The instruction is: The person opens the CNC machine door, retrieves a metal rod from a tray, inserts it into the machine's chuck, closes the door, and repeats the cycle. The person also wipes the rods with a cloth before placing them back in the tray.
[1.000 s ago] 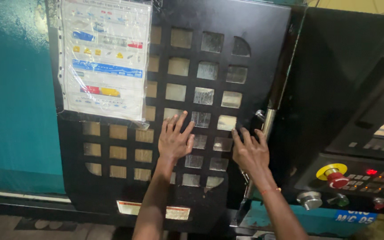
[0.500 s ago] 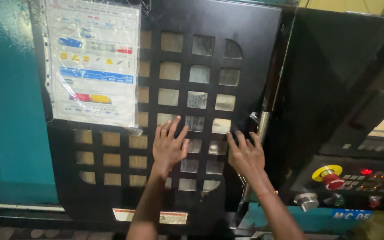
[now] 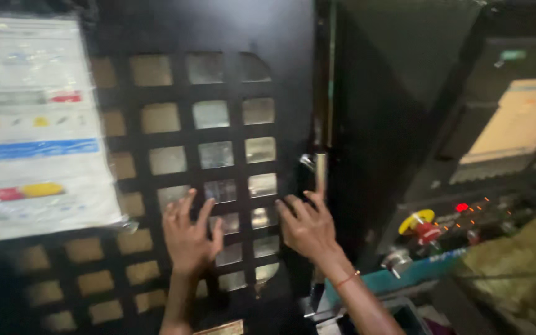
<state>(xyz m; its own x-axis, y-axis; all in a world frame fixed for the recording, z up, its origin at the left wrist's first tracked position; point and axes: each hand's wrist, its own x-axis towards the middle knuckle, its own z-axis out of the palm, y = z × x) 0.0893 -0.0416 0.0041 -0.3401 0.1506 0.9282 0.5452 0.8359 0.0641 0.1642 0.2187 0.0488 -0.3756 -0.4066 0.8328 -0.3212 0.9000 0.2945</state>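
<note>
A tall black door point(image 3: 218, 80) with a grid of small windows fills the middle of the view, its long axis upright. Its right edge meets the dark machine housing point(image 3: 392, 124), seemingly with no gap, though the picture is blurred. To its left hangs a laminated sheet point(image 3: 32, 124). Both hands lie flat on the lower grid: the left hand point(image 3: 188, 234) mid-panel, the right hand point(image 3: 306, 228) nearer the edge, just below the metal handle point(image 3: 319, 170). Fingers point(image 3: 203, 211) spread, pinching nothing.
</note>
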